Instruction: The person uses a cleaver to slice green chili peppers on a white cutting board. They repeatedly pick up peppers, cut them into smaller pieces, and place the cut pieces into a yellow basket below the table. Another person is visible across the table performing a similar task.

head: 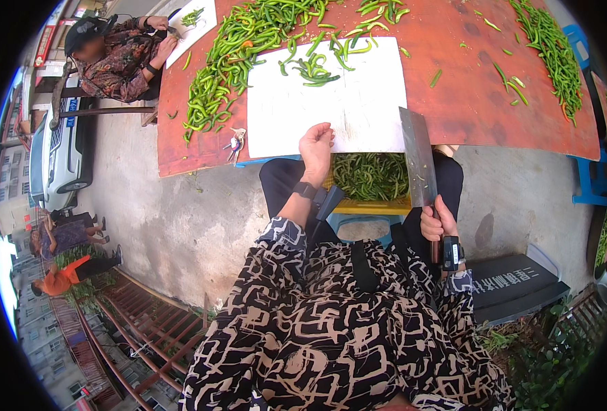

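My left hand (318, 144) hovers over the near edge of a white cutting board (370, 113), its fingers curled in and nothing visible between them. In my right hand (437, 221) is the wooden handle of a cleaver; its broad metal blade (417, 159) points away from me beside the board's right edge, with small green bits stuck to it. Several long green chili peppers (314, 72) lie on the far part of the board. Below the board, between my knees, a yellow plastic crate (373, 207) holds a mass of green peppers (370, 177).
A large heap of green chilies (231, 56) covers the red tabletop (463, 113) at left, with another pile (550, 56) at far right. Keys (236, 141) lie by the near left edge. A person (118, 61) works at another white board (193, 31). A car (59, 154) stands beyond.
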### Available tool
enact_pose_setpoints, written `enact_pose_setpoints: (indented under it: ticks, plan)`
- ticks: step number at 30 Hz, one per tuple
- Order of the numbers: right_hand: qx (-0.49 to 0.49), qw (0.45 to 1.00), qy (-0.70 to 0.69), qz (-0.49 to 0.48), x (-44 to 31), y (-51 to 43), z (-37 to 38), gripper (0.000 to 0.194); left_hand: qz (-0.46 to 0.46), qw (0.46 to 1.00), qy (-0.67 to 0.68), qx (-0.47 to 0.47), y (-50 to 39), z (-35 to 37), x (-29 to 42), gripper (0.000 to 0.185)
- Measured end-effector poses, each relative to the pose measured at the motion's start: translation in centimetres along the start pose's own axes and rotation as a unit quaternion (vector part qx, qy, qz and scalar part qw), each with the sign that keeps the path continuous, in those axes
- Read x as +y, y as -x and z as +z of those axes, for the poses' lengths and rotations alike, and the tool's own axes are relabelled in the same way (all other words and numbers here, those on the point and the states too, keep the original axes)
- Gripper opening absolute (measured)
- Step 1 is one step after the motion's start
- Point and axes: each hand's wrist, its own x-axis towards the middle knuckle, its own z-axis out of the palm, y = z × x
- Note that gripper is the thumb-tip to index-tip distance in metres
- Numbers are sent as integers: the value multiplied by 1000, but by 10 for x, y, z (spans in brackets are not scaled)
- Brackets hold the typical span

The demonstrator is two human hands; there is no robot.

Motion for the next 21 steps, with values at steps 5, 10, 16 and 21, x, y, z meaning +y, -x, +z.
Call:
enact_pose_setpoints:
  ticks: [5, 10, 16, 21]
  plan:
    - [106, 988, 113, -1, -1, -8, 25, 39, 293, 897, -313, 108, -67, -8, 18, 22]
    - [100, 989, 109, 2, -4, -12, 35, 38, 353, 856, -373, 62, -99, 8, 40, 22]
    - [113, 986, 120, 0, -4, -12, 36, 37, 331, 823, -459, 46, -101, 21, 38, 25]
    - [135, 982, 131, -1, -3, -11, 41, 37, 350, 840, -412, 45, -100, 24, 38, 27]
